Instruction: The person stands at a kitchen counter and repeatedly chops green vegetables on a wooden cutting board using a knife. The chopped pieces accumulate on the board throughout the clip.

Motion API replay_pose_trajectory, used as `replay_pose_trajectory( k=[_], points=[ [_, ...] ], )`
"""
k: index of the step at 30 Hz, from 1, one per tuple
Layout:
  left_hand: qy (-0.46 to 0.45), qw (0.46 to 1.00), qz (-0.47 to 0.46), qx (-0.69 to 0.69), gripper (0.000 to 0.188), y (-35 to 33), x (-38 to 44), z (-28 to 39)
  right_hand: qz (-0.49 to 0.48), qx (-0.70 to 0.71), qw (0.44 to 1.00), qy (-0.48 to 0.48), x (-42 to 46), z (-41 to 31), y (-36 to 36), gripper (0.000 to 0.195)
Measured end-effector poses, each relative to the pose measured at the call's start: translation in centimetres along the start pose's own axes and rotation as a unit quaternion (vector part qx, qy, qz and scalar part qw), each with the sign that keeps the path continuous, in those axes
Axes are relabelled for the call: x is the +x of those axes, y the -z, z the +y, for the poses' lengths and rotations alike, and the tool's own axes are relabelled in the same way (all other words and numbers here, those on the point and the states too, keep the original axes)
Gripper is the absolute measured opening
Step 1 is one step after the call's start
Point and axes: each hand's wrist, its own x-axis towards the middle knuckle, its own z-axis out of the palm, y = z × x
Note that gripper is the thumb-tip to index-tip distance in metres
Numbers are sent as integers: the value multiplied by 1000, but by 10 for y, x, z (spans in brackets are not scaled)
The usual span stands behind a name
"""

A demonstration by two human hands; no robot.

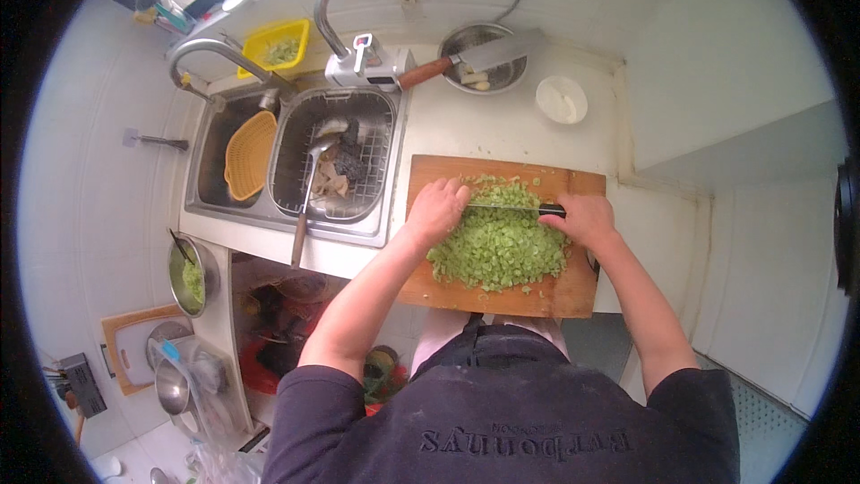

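A wooden cutting board [578, 296] lies on the counter before me, bearing a heap of finely chopped pale green vegetable [500, 249]. Across the upper part of the heap runs a kitchen knife [504, 206], its thin blade seen edge-on. My right hand [588, 220] grips its black handle at the right. At the blade's left end, my left hand [437, 210] has its fingers curled over the tip, which they hide. Small loose bits are scattered around the heap on the wood.
To the left is a double steel sink [396, 175] with a wire basket [376, 104], a long-handled ladle [310, 195] and an orange plastic basket [250, 158]. Behind the board stand a steel bowl [457, 84] with a cleaver [497, 50] across it and a white bowl [562, 101].
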Motion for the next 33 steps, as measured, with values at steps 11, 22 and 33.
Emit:
replay_pose_trajectory(
  k=[11,22,33],
  points=[
    [-4,1000,-20,7,10,-4,-11,9,-16,5,1000,-8,-15,-8,-3,57],
    [-5,1000,-13,-3,10,-4,-26,7,-22,-11,1000,-10,-27,-24,1,56],
    [-17,1000,-6,7,7,24,-35,14,48,-36,998,23,-48,-40,56,51]
  ],
)
